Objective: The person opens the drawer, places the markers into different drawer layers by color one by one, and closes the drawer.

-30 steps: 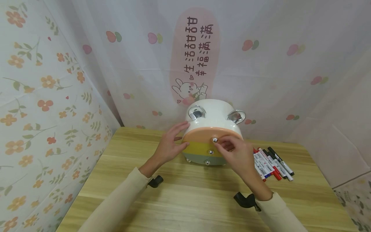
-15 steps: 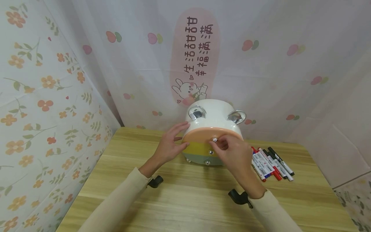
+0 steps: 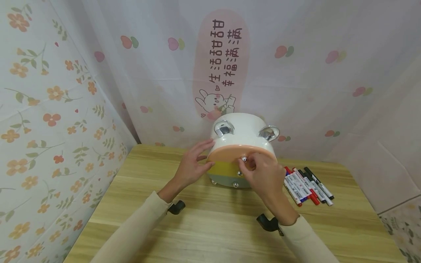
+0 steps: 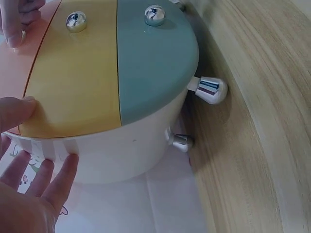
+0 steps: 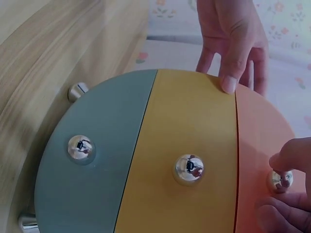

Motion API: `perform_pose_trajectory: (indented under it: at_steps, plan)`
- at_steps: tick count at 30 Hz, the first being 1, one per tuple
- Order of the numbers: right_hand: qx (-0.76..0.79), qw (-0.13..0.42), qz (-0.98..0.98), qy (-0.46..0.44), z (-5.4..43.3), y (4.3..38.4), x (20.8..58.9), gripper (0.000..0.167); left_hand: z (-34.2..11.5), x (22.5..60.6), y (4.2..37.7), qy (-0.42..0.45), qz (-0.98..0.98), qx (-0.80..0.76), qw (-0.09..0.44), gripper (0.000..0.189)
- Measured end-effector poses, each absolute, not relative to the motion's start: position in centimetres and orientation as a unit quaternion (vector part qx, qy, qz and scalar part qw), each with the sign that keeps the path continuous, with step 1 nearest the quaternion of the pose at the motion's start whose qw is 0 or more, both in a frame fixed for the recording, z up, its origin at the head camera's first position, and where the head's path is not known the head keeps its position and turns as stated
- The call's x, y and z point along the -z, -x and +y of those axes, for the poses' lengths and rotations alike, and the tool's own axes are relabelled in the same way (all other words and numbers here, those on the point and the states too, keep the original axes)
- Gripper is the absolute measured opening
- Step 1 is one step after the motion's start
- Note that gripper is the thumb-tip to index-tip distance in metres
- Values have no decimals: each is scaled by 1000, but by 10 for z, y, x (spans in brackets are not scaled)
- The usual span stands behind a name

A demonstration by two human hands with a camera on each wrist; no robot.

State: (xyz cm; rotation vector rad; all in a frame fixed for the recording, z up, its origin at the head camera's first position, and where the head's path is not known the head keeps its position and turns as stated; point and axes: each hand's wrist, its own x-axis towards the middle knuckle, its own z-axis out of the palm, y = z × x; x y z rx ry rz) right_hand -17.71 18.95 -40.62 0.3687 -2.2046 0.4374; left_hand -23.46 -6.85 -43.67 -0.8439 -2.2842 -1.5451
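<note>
A small rounded white drawer box [image 3: 243,123] stands on the table, its oval front split into an orange drawer [image 3: 227,151], a yellow drawer [image 4: 77,87] and a grey-green drawer [image 4: 155,63]. Each bears a round silver knob. My right hand [image 3: 268,177] pinches the orange drawer's knob [image 5: 281,180] between thumb and fingers. The orange drawer looks flush with the front. At the box's left side lies my left hand [image 3: 192,164], its thumb on the front near the orange and yellow seam, its fairly straight fingers [image 4: 60,179] against the white side.
Several markers [image 3: 307,186] with red, black and blue caps lie in a heap right of the box on the wooden table [image 3: 210,233]. A patterned curtain [image 3: 158,91] hangs close behind. Silver ear-shaped loops [image 3: 269,133] stick out from the box top, and silver feet [image 4: 211,91] underneath.
My right hand has moved slightly left and its fingers have closed in on the orange drawer's knob. The left hand and the box have stayed in place.
</note>
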Motion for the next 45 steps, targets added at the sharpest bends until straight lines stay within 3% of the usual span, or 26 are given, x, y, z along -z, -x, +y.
perform_pose_trajectory:
  at_steps: [7,18,45]
  plan:
    - [-167,414,-883,-148,188,175,406,34,-73,440,234,299,-785,517,162,58]
    - [-161,413,-885,-145,188,167,405,34,-80,444,235,333,-788,449,259,41]
    - [-159,422,-874,-182,190,133,403,37,-80,445,237,334,-758,486,278,22]
